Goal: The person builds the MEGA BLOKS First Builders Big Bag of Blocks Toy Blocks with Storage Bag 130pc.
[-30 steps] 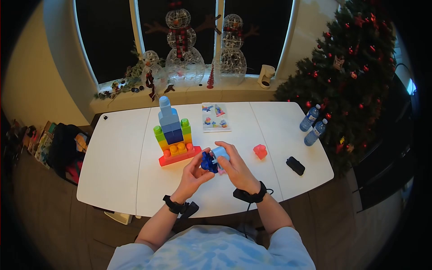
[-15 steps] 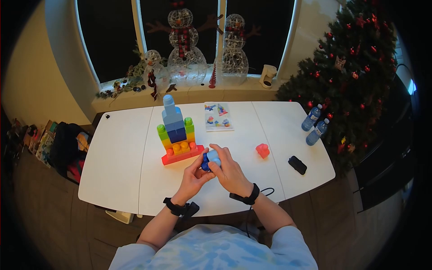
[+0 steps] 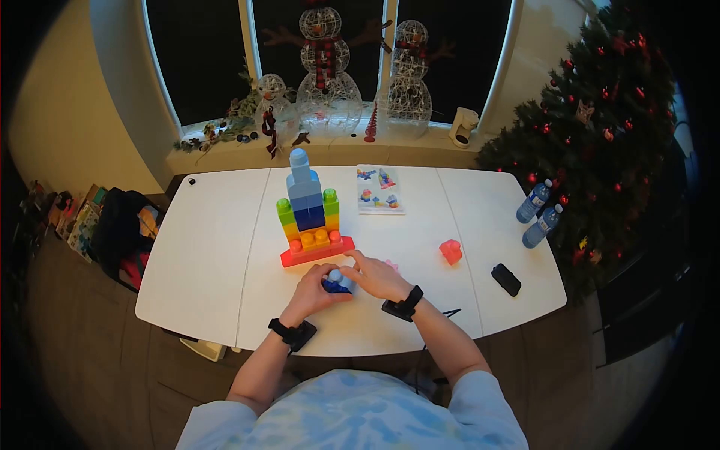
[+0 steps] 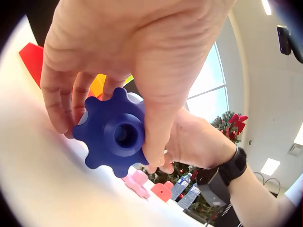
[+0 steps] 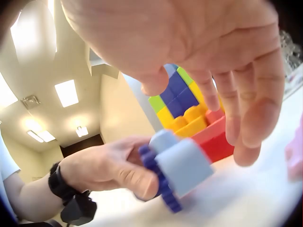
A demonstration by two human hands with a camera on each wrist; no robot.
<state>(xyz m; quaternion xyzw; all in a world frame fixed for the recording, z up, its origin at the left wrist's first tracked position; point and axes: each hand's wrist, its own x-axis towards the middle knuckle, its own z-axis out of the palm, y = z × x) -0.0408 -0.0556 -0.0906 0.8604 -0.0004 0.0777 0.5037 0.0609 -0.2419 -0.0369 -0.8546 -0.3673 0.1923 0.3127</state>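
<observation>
My left hand (image 3: 307, 294) grips a dark blue gear (image 4: 98, 137) by its toothed edge, thumb on one side and fingers on the other. In the left wrist view the gear's round hub faces the camera. A light blue block (image 5: 186, 166) with a rounded stud sits against the gear's other face. My right hand (image 3: 381, 277) hovers just right of the block, its fingers extended and holding nothing. Beyond the hands stands a tower of coloured blocks (image 3: 309, 217) on a red base. A pink piece (image 4: 137, 183) lies on the table, partly hidden by the right hand in the head view.
A coral piece (image 3: 450, 252) and a black phone-like object (image 3: 506, 280) lie to the right on the white table (image 3: 202, 262). Two water bottles (image 3: 541, 214) stand at the right edge. A picture sheet (image 3: 381, 190) lies at the back, right of the tower.
The light blue block has come together with the dark blue gear. My right hand has let go of the block and moved slightly away, while the left keeps its grip. The head view has shifted.
</observation>
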